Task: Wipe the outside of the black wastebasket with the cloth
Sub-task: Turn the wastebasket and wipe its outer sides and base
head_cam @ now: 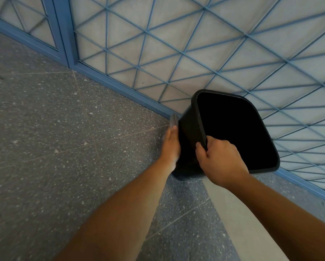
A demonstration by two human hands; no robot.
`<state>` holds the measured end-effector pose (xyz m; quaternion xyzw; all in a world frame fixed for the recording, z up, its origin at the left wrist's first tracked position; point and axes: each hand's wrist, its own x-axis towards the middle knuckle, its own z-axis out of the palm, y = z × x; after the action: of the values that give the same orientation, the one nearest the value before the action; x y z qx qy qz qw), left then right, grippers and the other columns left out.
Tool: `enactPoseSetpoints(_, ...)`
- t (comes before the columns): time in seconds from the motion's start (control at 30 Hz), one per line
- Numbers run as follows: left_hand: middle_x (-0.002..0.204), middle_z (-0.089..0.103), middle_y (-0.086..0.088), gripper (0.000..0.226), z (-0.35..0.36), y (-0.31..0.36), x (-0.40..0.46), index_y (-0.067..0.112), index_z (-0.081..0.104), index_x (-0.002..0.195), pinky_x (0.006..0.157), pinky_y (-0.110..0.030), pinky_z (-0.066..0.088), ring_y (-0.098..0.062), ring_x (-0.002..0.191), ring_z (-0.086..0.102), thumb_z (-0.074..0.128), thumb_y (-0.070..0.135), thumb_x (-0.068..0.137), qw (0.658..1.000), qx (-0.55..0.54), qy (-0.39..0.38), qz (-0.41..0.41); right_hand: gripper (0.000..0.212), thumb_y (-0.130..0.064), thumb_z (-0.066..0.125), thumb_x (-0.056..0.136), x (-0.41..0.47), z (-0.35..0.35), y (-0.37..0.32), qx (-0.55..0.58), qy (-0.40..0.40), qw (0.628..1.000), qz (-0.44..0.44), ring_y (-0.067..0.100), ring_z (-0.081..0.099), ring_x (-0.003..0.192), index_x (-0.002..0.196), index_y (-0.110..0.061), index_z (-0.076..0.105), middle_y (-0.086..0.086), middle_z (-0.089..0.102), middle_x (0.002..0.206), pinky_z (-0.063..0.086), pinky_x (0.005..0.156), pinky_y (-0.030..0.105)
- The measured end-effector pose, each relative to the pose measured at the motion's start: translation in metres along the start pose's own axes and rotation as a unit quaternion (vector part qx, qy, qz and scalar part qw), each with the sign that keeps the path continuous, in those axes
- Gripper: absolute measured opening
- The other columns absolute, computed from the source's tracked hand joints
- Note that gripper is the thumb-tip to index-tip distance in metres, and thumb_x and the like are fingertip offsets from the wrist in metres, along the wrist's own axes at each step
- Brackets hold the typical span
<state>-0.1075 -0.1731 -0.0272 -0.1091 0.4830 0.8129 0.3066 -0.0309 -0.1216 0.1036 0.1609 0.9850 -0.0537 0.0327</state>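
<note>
Black wastebasket (189, 140) stands on the speckled floor (63, 147), right of centre in the frame, just beside the blue lattice fence (214, 53). It is tilted, mouth toward the viewer and to the right.

Right hand (221, 161): fingers curled over the near rim, thumb on the outside — holding the basket steady.

Left hand (172, 146): fingers straight, laid flat against the basket's left outer wall. The grey cloth (173, 120) shows only as an edge past the fingertips, toward the fence; the rest seems to be trapped between palm and wall. Cannot tell how much cloth sits under the hand.

Risks, as judged from here:
- Basket rests on a lower edge, not flat. A hard sideways push from the left hand could slide or tip it if the rim grip slackens.
- Cloth is held by pressure alone, not gripped — a fast stroke could leave it behind or let it bunch, so bare palm wipes instead.
- The wall facing the fence is tight against it; reaching there without turning the basket would likely miss that side.
</note>
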Motion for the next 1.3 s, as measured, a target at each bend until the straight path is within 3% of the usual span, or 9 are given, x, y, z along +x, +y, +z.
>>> enactPoseSetpoints(0.13, 0.150, 0.057, -0.002, 0.048, 0.005, -0.004, -0.008, 0.031, 0.045, 0.155, 0.113, -0.032, 0.045, -0.017, 0.137, 0.055, 0.039, 0.045, 0.110, 0.999, 0.024, -0.008, 0.041, 0.031, -0.039, 0.042, 0.094, 0.000, 0.001, 0.001, -0.003, 0.002, 1.000, 0.001, 0.015, 0.051, 0.048, 0.066, -0.025, 0.039, -0.001, 0.051, 0.054, 0.040, 0.045, 0.029)
enactPoseSetpoints(0.27, 0.159, 0.049, -0.008, 0.051, -0.004, -0.002, -0.004, 0.026, 0.040, 0.158, 0.123, -0.046, 0.037, -0.024, 0.145, 0.048, 0.034, 0.044, 0.111, 1.000, 0.014, -0.010, 0.000, 0.033, -0.038, 0.042, 0.095, 0.000, 0.001, 0.000, -0.016, 0.004, 1.000, 0.002, 0.016, 0.051, 0.049, 0.065, -0.025, 0.036, 0.000, 0.050, 0.055, 0.038, 0.045, 0.028)
enactPoseSetpoints(0.43, 0.148, 0.059, 0.001, 0.044, 0.005, 0.000, -0.012, 0.035, 0.054, 0.147, 0.117, -0.038, 0.043, -0.013, 0.137, 0.056, 0.040, 0.049, 0.107, 0.996, 0.035, -0.021, 0.073, 0.032, -0.039, 0.043, 0.094, 0.000, 0.001, 0.001, -0.002, 0.004, 1.000, -0.002, 0.016, 0.052, 0.048, 0.065, -0.026, 0.039, -0.001, 0.051, 0.054, 0.042, 0.045, 0.029)
enactPoseSetpoints(0.57, 0.155, 0.052, -0.010, 0.048, -0.005, 0.000, -0.005, 0.024, 0.045, 0.155, 0.122, -0.050, 0.038, -0.026, 0.143, 0.050, 0.034, 0.042, 0.112, 0.999, 0.028, -0.003, 0.022, 0.031, -0.039, 0.041, 0.094, 0.001, 0.003, 0.002, -0.012, 0.005, 1.000, -0.008, 0.017, 0.053, 0.050, 0.069, -0.022, 0.043, 0.000, 0.051, 0.055, 0.042, 0.047, 0.030)
enactPoseSetpoints(0.73, 0.150, 0.058, -0.002, 0.050, 0.008, -0.002, -0.022, 0.027, 0.049, 0.152, 0.118, -0.037, 0.042, -0.015, 0.140, 0.054, 0.039, 0.048, 0.108, 0.995, 0.037, -0.018, 0.085, 0.031, -0.040, 0.041, 0.094, 0.001, 0.003, 0.003, 0.002, 0.003, 1.000, -0.002, 0.017, 0.052, 0.050, 0.067, -0.024, 0.042, 0.000, 0.052, 0.055, 0.041, 0.047, 0.030)
enactPoseSetpoints(0.93, 0.161, 0.047, -0.007, 0.056, -0.007, -0.006, -0.008, 0.027, 0.042, 0.158, 0.125, -0.049, 0.034, -0.024, 0.147, 0.046, 0.031, 0.052, 0.110, 1.000, 0.005, 0.004, -0.011, 0.034, -0.039, 0.041, 0.094, 0.000, 0.003, 0.003, -0.005, 0.010, 1.000, -0.006, 0.016, 0.051, 0.050, 0.064, -0.025, 0.036, 0.000, 0.050, 0.055, 0.036, 0.044, 0.028)
enactPoseSetpoints(1.07, 0.163, 0.045, -0.001, 0.061, 0.007, -0.004, -0.020, 0.029, 0.039, 0.159, 0.127, -0.043, 0.031, -0.016, 0.151, 0.042, 0.035, 0.058, 0.106, 0.997, 0.023, -0.028, 0.065, 0.029, -0.040, 0.041, 0.093, 0.000, 0.003, 0.004, 0.004, 0.008, 1.000, -0.006, 0.017, 0.053, 0.051, 0.070, -0.022, 0.044, 0.000, 0.052, 0.057, 0.043, 0.048, 0.031)
enactPoseSetpoints(1.2, 0.154, 0.054, -0.006, 0.046, -0.003, -0.002, -0.009, 0.029, 0.047, 0.153, 0.123, -0.046, 0.038, -0.020, 0.141, 0.052, 0.032, 0.042, 0.112, 0.999, 0.022, -0.025, 0.032, 0.030, -0.040, 0.041, 0.093, 0.002, 0.003, 0.004, -0.003, 0.005, 1.000, -0.002, 0.020, 0.055, 0.055, 0.072, -0.020, 0.047, 0.001, 0.053, 0.059, 0.047, 0.052, 0.033)
enactPoseSetpoints(1.3, 0.158, 0.050, 0.001, 0.048, 0.004, 0.007, -0.009, 0.033, 0.043, 0.156, 0.123, -0.039, 0.036, -0.014, 0.144, 0.049, 0.035, 0.047, 0.110, 0.996, 0.035, -0.036, 0.076, 0.031, -0.040, 0.042, 0.093, 0.002, 0.003, 0.004, -0.005, 0.005, 1.000, -0.009, 0.015, 0.051, 0.051, 0.067, -0.025, 0.040, -0.001, 0.052, 0.056, 0.042, 0.048, 0.031)
